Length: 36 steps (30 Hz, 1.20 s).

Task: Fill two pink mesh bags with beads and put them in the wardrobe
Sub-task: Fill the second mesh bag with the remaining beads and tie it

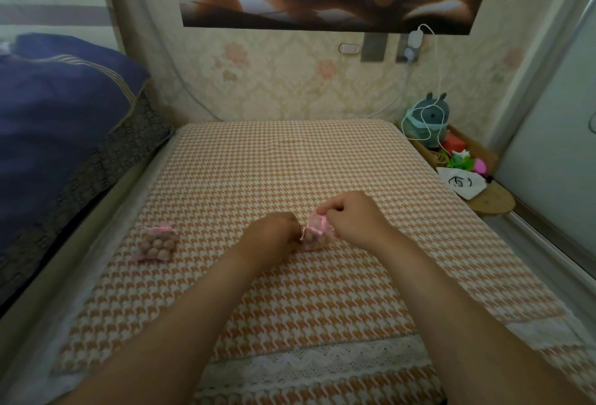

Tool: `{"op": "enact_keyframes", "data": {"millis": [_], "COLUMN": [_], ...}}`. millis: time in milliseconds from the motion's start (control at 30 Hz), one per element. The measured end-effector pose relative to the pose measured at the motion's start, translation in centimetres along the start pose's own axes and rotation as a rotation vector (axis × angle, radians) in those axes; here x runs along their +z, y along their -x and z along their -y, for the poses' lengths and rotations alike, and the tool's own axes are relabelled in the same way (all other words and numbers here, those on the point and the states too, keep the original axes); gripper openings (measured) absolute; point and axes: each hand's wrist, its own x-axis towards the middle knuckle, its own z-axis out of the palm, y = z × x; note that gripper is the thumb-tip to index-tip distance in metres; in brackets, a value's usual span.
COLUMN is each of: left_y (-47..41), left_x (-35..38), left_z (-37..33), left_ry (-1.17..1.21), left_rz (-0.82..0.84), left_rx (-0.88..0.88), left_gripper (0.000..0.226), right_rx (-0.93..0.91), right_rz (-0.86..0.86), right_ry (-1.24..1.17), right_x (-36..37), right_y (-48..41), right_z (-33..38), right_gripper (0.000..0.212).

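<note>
One pink mesh bag full of brown beads lies closed on the orange houndstooth cloth, left of my hands. A second pink mesh bag holding beads sits between my hands at the middle of the cloth. My left hand grips its left side, fingers curled under and hidden. My right hand pinches the bag's gathered top and its pink ribbon. The bag's lower part is partly hidden by my left hand.
A dark blue quilt is piled on the left. A small wooden shelf at the right holds a plush toy, coloured items and a white pouch. A pale panel stands at far right. White cables hang from the wall.
</note>
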Motion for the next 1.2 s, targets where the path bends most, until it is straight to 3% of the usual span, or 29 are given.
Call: {"op": "enact_keyframes", "data": {"millis": [233,467,633,800,1033,1200], "left_y": [-0.8,-1.6,-1.6,-1.8,-1.9,-1.2], "left_x": [0.1,-3.1,-3.1,-2.1,-3.1,-3.0], "left_z": [-0.2,-2.0,-3.3,-3.2,-2.7,0.0], "left_ry": [0.179,0.519,0.494,0.403,0.458,0.350], "left_rz": [-0.068,-0.318,-0.262,-0.266,-0.264,-0.239], "left_rx": [-0.122,-0.175,-0.063,-0.067,-0.145,-0.288], "left_gripper": [0.014,0.006,0.008,0.013,0.011,0.009], "right_rx": [-0.026,-0.019,0.018,-0.008,-0.016,-0.028], "right_rz": [0.008,0.027,0.038,0.048,0.036,0.023], "right_ry": [0.017,0.053,0.005,0.047,0.110,0.107], "right_x": [-0.1,-0.2,-0.4,-0.4,-0.5,-0.5], "right_y": [0.0,-0.5,-0.5,-0.4,-0.7,-0.6], "right_z": [-0.1,-0.5,-0.2,-0.6,-1.0,-1.0], "right_gripper": [0.034,0.031,0.028,0.027,0.028,0.028]}}
